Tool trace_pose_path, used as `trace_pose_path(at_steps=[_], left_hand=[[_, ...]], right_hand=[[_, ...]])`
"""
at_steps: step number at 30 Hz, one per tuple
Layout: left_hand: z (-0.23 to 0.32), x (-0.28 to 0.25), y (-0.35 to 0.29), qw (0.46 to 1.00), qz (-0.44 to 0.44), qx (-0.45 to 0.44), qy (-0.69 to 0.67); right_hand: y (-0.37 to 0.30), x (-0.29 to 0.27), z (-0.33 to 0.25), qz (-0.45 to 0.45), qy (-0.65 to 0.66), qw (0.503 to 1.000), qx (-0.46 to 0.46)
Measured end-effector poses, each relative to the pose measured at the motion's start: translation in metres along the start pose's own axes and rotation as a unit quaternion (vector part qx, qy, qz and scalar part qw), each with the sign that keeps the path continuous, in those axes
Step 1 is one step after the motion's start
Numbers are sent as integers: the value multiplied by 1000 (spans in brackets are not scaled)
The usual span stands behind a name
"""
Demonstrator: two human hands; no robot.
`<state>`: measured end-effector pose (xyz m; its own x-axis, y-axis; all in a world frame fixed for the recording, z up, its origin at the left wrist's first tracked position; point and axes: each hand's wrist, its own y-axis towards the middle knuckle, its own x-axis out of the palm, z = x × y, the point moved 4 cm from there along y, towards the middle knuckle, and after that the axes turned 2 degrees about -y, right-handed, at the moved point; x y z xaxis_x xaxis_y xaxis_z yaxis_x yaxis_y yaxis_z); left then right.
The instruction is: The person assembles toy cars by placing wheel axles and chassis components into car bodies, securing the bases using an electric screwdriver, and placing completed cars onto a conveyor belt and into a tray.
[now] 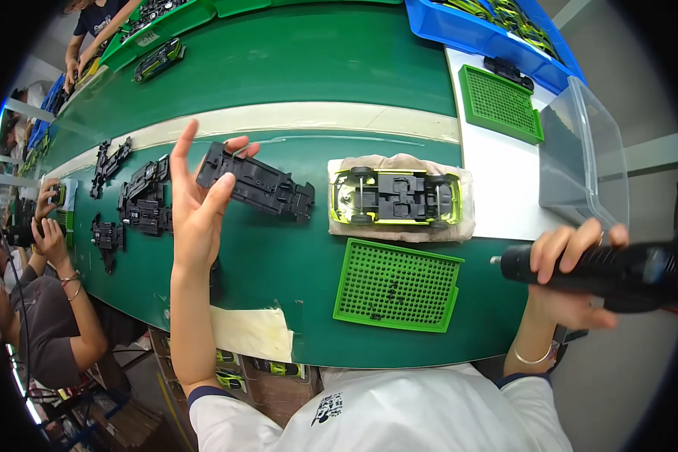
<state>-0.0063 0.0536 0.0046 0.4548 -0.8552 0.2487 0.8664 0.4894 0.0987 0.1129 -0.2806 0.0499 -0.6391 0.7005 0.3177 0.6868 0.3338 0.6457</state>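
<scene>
The left hand (197, 207) pinches the chassis (260, 184), thumb against fingers; the right hand (561, 301) wraps the driver (629, 275). Between them on its pad (467, 203), the car (395, 197) lies underside up, long axis left to right (the slanted chassis, nearer than the driver, points its way).

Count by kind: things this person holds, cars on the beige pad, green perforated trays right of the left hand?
Black chassis plate, left hand: 1
Black power screwdriver, right hand: 1
Upturned yellow-green toy car: 1
Green perforated trays: 2
Total: 5
</scene>
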Motion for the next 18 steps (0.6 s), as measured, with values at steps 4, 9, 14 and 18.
trace_pose_path(at_steps=[4,9,14,18], left_hand=[[-11,-25,12,984,-29,-15,176],[-9,-35,7,930,46,-13,363],[13,-22,3,844,-24,124,522],[0,16,-1,772,-180,163,588]], right_hand=[[-15,-9,6,8,-5,1000,9],[-19,-21,10,3,-32,999,9],[-20,-24,7,-12,-42,999,-11],[-20,-26,7,-10,-48,999,-11]])
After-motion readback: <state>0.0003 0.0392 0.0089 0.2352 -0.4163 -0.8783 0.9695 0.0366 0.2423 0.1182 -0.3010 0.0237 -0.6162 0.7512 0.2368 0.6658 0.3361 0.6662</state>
